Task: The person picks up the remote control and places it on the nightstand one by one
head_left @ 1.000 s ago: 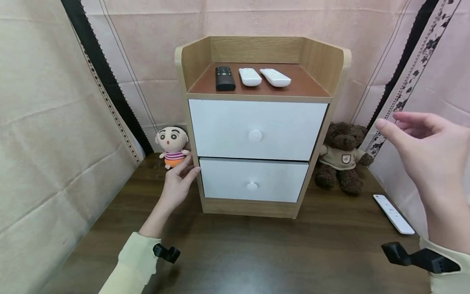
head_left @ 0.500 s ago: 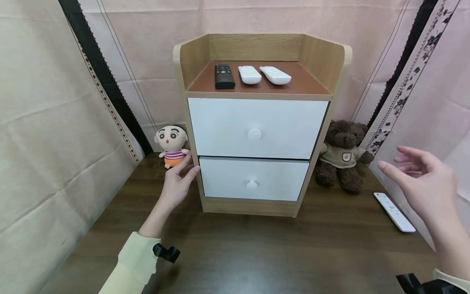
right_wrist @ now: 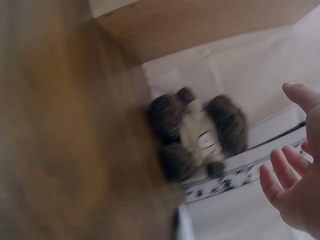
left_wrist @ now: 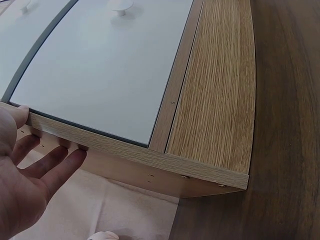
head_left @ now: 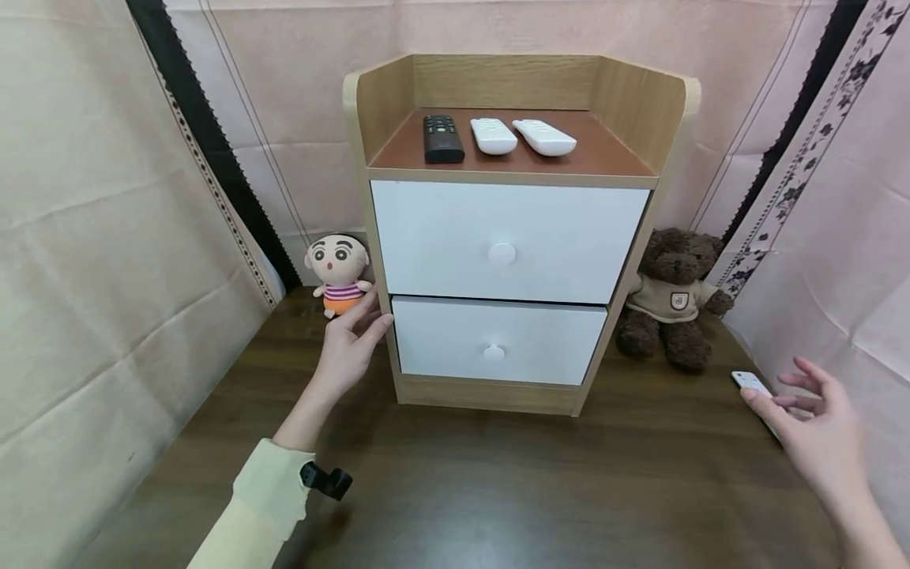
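My left hand [head_left: 343, 352] rests against the left side of a small wooden cabinet [head_left: 490, 393]. In the left wrist view its thumb touches the front edge, while the fairly straight fingers [left_wrist: 57, 167] touch the side panel. My right hand [head_left: 821, 427] hovers at the right, fingers spread loosely and holding nothing. Below and partly behind it, a slim white remote control [head_left: 746, 380] lies on the table, with its lower part hidden by the hand. The cabinet has a white upper drawer [head_left: 441, 237] and a white lower drawer [head_left: 448, 332], both closed.
On the cabinet's brown top lie a black remote [head_left: 442, 141] and two white remotes [head_left: 494, 137], side by side. A cartoon-boy doll [head_left: 338, 265] stands left of the cabinet, and a brown teddy bear [head_left: 671, 273] sits right of it. Pale cloth [head_left: 846, 261] hangs around the table [head_left: 498, 490].
My right hand has come down from beside the teddy bear to just over the white remote on the table. My left hand has stayed against the cabinet. The head view has shifted slightly.
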A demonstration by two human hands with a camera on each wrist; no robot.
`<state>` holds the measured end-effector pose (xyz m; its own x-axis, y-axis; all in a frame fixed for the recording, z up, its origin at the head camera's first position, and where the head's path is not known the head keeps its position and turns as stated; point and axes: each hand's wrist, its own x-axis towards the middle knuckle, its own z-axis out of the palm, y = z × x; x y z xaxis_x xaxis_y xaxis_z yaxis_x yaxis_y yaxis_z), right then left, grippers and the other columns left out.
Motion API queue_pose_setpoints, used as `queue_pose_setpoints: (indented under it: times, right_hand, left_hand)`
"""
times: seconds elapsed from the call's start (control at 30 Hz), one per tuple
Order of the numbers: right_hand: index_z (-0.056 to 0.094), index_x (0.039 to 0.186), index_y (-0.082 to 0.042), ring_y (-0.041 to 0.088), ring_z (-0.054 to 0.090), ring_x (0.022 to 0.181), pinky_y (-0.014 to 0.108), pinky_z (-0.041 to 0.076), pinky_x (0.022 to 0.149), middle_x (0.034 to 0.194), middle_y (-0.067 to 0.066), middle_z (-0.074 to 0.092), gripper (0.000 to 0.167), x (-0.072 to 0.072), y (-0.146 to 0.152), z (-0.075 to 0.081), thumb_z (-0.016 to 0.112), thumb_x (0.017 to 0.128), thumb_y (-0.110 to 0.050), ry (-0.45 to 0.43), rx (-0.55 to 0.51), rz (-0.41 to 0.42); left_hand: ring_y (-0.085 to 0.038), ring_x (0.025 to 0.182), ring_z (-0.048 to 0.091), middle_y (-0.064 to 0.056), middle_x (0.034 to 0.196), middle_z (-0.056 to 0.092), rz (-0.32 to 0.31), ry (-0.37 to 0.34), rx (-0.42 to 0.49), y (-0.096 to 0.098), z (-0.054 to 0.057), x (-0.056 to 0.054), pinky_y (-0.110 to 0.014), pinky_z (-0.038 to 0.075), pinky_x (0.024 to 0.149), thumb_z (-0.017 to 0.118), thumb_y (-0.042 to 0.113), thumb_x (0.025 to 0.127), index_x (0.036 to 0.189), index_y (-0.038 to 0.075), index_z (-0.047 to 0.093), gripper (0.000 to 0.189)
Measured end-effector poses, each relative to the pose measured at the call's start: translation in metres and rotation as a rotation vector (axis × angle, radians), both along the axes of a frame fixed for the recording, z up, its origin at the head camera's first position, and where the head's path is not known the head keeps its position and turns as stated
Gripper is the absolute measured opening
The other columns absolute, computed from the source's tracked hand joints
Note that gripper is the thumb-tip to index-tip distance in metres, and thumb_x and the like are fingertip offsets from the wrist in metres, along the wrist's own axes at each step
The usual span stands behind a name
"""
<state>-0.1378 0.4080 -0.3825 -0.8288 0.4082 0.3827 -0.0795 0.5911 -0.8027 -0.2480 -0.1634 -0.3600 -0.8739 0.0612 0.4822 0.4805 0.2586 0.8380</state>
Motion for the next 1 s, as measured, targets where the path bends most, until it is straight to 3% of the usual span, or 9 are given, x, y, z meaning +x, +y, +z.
queue_pose_setpoints:
  times: [0.2,0.37,0.47,0.6,0.8,1.0]
  right_hand:
    - [0.04,0.156,-0.005,-0.019,0.049,0.087,0.001,0.043,0.067,0.11,-0.029,0.046,0.084,-0.002,0.013,-0.036,0.084,0.086,-0.018,-0.039,-0.001,-0.06]
    - [0.041,0.156,-0.004,-0.018,0.045,0.088,0.001,0.038,0.068,0.114,-0.025,0.045,0.087,-0.008,0.027,-0.057,0.086,0.084,-0.024,-0.068,0.032,-0.088]
    - [0.041,0.157,-0.006,-0.016,0.045,0.09,0.002,0.037,0.069,0.115,-0.025,0.046,0.087,-0.009,0.033,-0.066,0.086,0.085,-0.024,-0.081,0.0,-0.097]
    - [0.038,0.158,-0.008,-0.015,0.046,0.091,0.001,0.038,0.069,0.113,-0.026,0.045,0.088,-0.008,0.04,-0.073,0.085,0.085,-0.022,-0.099,-0.06,-0.125]
    - [0.042,0.155,-0.003,-0.019,0.043,0.084,-0.001,0.038,0.065,0.118,-0.012,0.051,0.085,-0.006,0.042,-0.074,0.085,0.084,-0.021,-0.122,-0.055,-0.204]
    - [0.048,0.152,-0.006,-0.022,0.042,0.077,-0.001,0.034,0.066,0.1,-0.033,0.043,0.074,-0.007,0.047,-0.078,0.08,0.087,-0.02,-0.131,-0.101,-0.314]
  left_hand:
    - [-0.035,0.119,0.063,-0.02,0.141,0.06,-0.009,0.001,0.01,0.003,0.0,-0.002,-0.021,0.058,0.081,0.065,0.006,0.101,0.152,0.004,0.049,0.053]
    - [-0.035,0.12,0.063,-0.019,0.141,0.06,-0.002,-0.001,0.016,0.002,0.0,-0.002,-0.021,0.058,0.081,0.065,0.006,0.101,0.152,0.004,0.049,0.053]
    - [-0.035,0.121,0.062,-0.019,0.142,0.059,0.0,-0.006,0.012,0.0,0.0,-0.001,-0.021,0.058,0.082,0.065,0.007,0.102,0.152,0.004,0.048,0.053]
    - [-0.034,0.121,0.062,-0.019,0.143,0.058,-0.002,-0.009,0.012,0.0,-0.001,0.0,-0.021,0.057,0.083,0.065,0.008,0.102,0.153,0.004,0.047,0.054]
    - [-0.035,0.122,0.062,-0.02,0.144,0.057,-0.004,-0.01,0.011,0.001,0.0,0.0,-0.021,0.057,0.084,0.065,0.008,0.102,0.153,0.003,0.047,0.054]
    - [-0.035,0.122,0.062,-0.019,0.145,0.057,-0.004,-0.002,0.0,0.0,0.0,0.0,-0.022,0.057,0.084,0.065,0.009,0.102,0.153,0.003,0.047,0.054]
